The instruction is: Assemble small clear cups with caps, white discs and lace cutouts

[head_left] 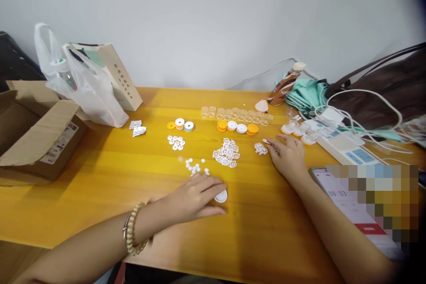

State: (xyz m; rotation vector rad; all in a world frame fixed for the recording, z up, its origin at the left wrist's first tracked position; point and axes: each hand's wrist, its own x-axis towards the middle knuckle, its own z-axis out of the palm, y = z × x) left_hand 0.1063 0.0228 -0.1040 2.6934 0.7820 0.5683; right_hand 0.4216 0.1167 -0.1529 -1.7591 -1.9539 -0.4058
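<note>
My left hand [199, 197] is low over the table, curled round a white round cap [221, 196] between thumb and fingers. Its wrist wears a beaded bracelet. At the right, my right hand [288, 155] pinches a small white plastic piece [266, 141], just above a little heap of white cut-out pieces [260, 149]. A larger heap of white lattice pieces [226, 154] lies between the hands. Small white discs [194, 167] are scattered beyond my left fingers, with white round caps [176, 143] behind them.
Clear cups [236, 114] stand in rows behind orange and white rings [237, 127]. More rings [179, 124] and foil pieces [137, 128] lie left. A cardboard box [36, 142] and bags flank the left. A power strip [346, 146], cables, bottle [286, 84] and phone [349, 204] occupy the right.
</note>
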